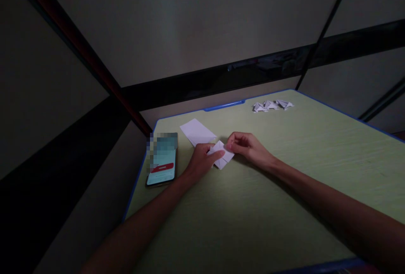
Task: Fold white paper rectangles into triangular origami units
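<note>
The folded paper [224,159] is small and white, with angled creases that give it a pointed lower edge. It lies on the pale green worktop [284,173] near its far left part, between the 2 hands. The left hand [200,161] is curled loosely over the paper's left side, with its thumb laid across the top surface and its fingers tucked at the edge, gripping it. The right hand [246,145] meets the paper from the other side, its fingertips drawn together and pinching the upper right corner. Both forearms rest low over the worktop.

Just beyond the left hand lies a flat white sheet [198,132], unfolded and slanted. To the left of that hand, at the worktop's blue edge, a phone [162,162] lies face up with its screen lit. Well apart, at the far edge, sits a small cluster of folded paper figures [272,105].
</note>
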{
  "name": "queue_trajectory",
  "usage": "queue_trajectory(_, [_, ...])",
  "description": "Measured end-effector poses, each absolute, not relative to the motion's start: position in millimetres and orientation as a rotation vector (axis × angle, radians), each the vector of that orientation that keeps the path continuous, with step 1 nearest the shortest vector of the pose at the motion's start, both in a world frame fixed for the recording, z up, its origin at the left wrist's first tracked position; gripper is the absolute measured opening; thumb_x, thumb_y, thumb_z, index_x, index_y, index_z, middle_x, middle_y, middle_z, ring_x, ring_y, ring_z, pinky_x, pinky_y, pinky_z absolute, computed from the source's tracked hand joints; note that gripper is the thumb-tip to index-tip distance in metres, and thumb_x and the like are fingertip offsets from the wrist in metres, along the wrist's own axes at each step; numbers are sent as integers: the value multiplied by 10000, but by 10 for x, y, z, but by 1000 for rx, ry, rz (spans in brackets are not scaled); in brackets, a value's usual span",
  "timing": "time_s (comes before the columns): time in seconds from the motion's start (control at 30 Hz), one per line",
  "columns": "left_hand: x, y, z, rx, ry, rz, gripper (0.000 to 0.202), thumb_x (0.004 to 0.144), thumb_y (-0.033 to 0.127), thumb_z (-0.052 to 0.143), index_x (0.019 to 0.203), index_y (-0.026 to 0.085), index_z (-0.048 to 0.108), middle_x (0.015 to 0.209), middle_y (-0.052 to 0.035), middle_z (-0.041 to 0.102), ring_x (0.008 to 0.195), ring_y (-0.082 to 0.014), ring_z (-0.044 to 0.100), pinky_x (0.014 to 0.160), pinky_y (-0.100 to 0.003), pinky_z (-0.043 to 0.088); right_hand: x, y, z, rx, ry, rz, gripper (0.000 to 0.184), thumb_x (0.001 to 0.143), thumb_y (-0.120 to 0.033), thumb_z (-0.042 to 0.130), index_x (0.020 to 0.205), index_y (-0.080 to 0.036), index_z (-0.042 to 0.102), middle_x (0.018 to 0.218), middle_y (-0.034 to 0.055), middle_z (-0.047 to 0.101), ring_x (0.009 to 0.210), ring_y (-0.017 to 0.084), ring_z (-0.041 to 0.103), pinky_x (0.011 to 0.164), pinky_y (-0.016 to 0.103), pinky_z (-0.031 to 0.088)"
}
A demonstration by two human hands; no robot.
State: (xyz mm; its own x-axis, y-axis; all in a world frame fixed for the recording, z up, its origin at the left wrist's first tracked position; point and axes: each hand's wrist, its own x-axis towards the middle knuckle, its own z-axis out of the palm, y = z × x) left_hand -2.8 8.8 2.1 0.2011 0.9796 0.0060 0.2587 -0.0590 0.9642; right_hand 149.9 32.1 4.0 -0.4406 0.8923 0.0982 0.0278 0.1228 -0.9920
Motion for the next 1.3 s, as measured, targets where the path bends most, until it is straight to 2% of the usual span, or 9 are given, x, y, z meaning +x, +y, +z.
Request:
queue_trajectory(0.17, [-44,77,18,1550,1177,937,247,632,329,572,536,103,551,480,29,474,461,-70,396,448,-191,276,1513,280,44,-861,-1919,1358,293,719,-389,489,569,-140,455,492,-60,324,463,62,289,435,209,203])
queue_trajectory(0.33, [-54,38,27,1553,1050,895,256,617,349,594,543,105,571,487,19,502,463,-76,412,454,-195,286,1534,221,54,-737,-1877,1453,350,691,-451,514,545,-141,442,484,-64,295,460,57,263,435,211,178])
queue_trajectory(0.5, [-47,59,-1,1504,1008,928,251,594,349,618,549,105,575,494,16,521,463,-77,421,464,-199,298,1514,256,1,-633,-1641,1709,340,649,-422,581,524,-139,441,454,-64,358,429,46,280,433,208,168])
queue_trajectory(0.7, [-35,108,-66,1384,1017,1031,234,623,338,600,614,104,584,521,10,546,474,-76,437,475,-200,307,1478,311,-15,-710,-1459,1727,291,632,-375,608,532,-128,490,488,-39,457,471,59,392,481,209,253])
queue_trajectory(0.8, [-39,110,-88,1354,1020,1009,233,615,333,610,614,103,575,526,6,545,477,-82,443,475,-206,307,1477,294,11,-722,-1529,1692,297,643,-384,585,522,-132,486,471,-45,440,463,59,380,477,212,251])
queue_trajectory(1.03, [-65,115,-100,1363,989,940,249,600,341,624,585,103,553,507,14,510,462,-74,422,456,-201,292,1489,254,67,-788,-1714,1625,309,686,-370,517,484,-152,433,396,-74,345,374,42,265,402,215,163])
queue_trajectory(1.3, [-79,135,-136,1308,968,947,251,587,334,639,648,98,585,553,1,546,490,-83,451,496,-213,321,1502,276,14,-779,-1672,1606,317,684,-340,505,445,-160,400,381,-71,346,368,41,267,394,213,165])
